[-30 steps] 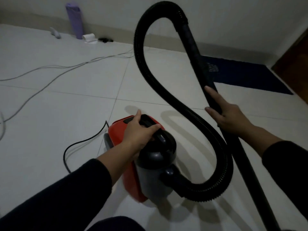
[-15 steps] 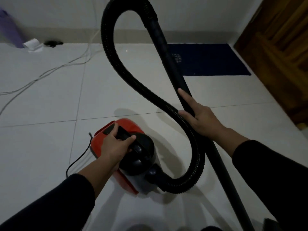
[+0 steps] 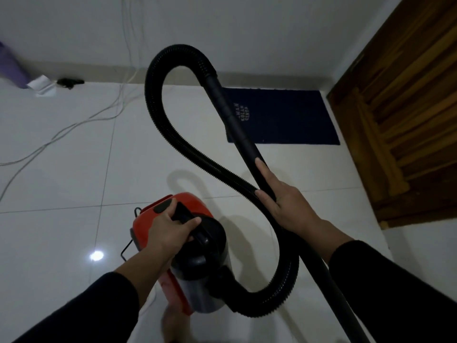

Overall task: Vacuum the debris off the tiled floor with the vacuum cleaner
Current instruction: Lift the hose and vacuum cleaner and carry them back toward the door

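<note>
A red and black canister vacuum cleaner point(image 3: 188, 206) hangs low over the white tiled floor point(image 3: 61, 243). My left hand point(image 3: 168, 233) is closed around its black top handle. A ribbed black hose point(image 3: 158, 115) loops up from the canister's front and bends down into a rigid black wand point(image 3: 230, 115). My right hand point(image 3: 284, 206) grips that wand at mid-length, index finger laid along it. The wand's lower end runs out of view at the bottom right, so its nozzle is hidden. No debris shows on the tiles.
A dark blue mat point(image 3: 284, 117) lies by the far wall. A wooden door point(image 3: 400, 120) stands at the right. White cables point(image 3: 74, 127) trail across the left floor. A purple object point(image 3: 12, 68), white paper and a small black item sit at the far left wall.
My view has swung right toward the door and the mat. The canister has moved with my left hand toward the mat. Both hands keep their holds.
</note>
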`<action>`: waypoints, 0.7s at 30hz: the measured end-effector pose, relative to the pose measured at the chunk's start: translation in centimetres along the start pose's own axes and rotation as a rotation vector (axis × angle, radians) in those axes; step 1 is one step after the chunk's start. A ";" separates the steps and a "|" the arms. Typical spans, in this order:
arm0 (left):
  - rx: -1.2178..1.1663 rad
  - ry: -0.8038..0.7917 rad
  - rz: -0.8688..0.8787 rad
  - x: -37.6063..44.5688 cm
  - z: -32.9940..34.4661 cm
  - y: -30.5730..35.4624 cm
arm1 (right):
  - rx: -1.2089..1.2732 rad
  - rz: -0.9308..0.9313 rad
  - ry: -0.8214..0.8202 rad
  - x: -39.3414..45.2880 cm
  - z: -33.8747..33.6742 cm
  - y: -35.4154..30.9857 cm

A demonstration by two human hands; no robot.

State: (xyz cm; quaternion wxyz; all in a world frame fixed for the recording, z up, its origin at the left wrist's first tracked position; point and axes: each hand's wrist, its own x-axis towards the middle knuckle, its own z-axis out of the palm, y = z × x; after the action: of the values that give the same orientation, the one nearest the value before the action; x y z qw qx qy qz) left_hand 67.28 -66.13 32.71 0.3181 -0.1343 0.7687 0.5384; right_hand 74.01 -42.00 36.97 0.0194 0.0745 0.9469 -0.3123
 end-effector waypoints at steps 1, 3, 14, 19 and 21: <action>-0.011 -0.002 -0.014 0.7 0.1 1.2 | 0.000 -0.007 0.002 1.4 -0.7 0.1; -0.013 0.002 -0.039 2.5 0.2 3.3 | 0.002 -0.009 -0.007 4.4 -1.9 0.5; 0.087 0.101 0.001 16.1 3.2 16.2 | -0.007 -0.108 0.020 24.3 -6.3 4.8; 0.075 0.206 -0.023 22.4 7.3 21.9 | 0.030 -0.162 -0.003 33.9 -8.8 9.0; 0.054 0.234 -0.045 25.0 9.2 24.0 | 0.072 -0.164 -0.012 37.9 -10.4 11.3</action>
State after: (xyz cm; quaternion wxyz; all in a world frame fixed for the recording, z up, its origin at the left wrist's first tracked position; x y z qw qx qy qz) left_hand 38.22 -45.05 32.70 0.2417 -0.2047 0.8117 0.4908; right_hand 38.43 -22.03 35.52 -0.0033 -0.0046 0.9377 -0.3473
